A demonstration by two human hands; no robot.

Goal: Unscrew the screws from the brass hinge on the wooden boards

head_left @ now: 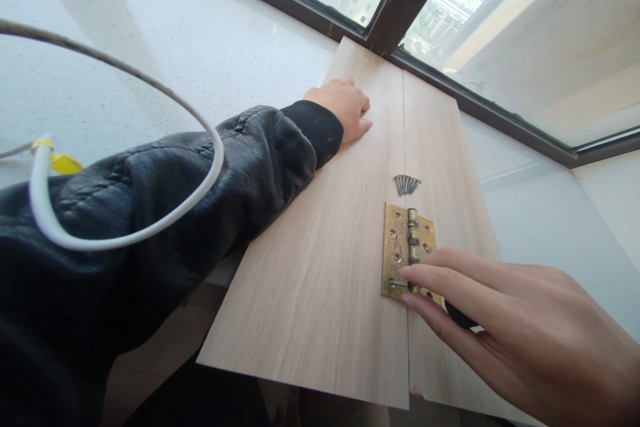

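My right hand (505, 320) reaches in from the lower right, thumb and forefinger pinching a small screw (398, 283). The screw's point is over the lowest hole in the left leaf of a worn brass hinge (395, 243). That hinge lies spread flat across the seam between two pale wood boards. Under my right hand shows part of a black object (460, 315), its kind hidden. Several loose screws (407, 184) lie in a row just above the hinge. My left hand (345, 107) rests on the left board (320, 267) near its far end, fingers loosely bent, holding nothing.
The right board (440, 140) lies against the left one on a white speckled sill (240, 27). A dark window frame (390, 7) borders the far ends. A white cable (150, 233) loops across my left sleeve. The boards' near ends overhang the sill.
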